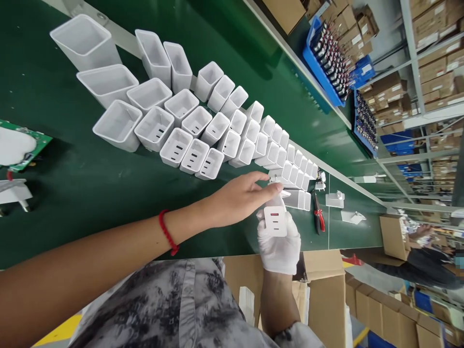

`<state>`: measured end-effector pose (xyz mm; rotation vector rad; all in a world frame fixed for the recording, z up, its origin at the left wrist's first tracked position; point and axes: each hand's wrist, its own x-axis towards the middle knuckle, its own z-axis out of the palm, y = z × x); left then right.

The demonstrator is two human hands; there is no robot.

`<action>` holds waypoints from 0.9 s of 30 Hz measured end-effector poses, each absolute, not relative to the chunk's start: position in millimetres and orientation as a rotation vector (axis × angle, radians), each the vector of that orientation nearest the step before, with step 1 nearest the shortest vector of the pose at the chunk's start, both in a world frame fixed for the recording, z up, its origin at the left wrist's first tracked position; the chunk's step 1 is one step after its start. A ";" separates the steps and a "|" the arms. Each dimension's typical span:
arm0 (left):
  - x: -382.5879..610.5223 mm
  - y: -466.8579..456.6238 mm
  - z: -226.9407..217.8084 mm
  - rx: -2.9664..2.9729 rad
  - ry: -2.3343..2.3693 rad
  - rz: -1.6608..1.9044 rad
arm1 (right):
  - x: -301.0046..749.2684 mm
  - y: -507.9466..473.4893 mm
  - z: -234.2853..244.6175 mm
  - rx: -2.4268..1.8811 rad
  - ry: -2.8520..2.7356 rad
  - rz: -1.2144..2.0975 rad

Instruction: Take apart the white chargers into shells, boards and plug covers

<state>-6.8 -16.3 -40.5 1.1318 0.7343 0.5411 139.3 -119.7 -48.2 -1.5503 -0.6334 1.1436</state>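
Observation:
A white charger case (276,222) with one reddish slot and two narrow slots in its end face rests in my right hand (279,246), which wears a white glove and is closed around it. My bare left hand (250,195), with a red cord bracelet (168,233) at the wrist, is at the far end of this case. Its thumb and fingers close on a small white plastic piece (285,194), partly hidden by the thumb. Rows of open white charger cases (177,147) stand upright on the green table (145,203) just beyond my hands, some showing slots in their bottoms.
Red-handled pliers (319,220) lie to the right of the cases. A green circuit board (36,140) and a white plug part (14,192) sit at the left. Blue trays of parts (322,72) stand beyond the table. Cardboard boxes (324,290) are below its near edge.

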 end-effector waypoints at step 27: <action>-9.5 14.5 -8.4 2.462 0.338 0.711 | 185.8 -90.8 -15.4 -1.682 -2.114 -0.536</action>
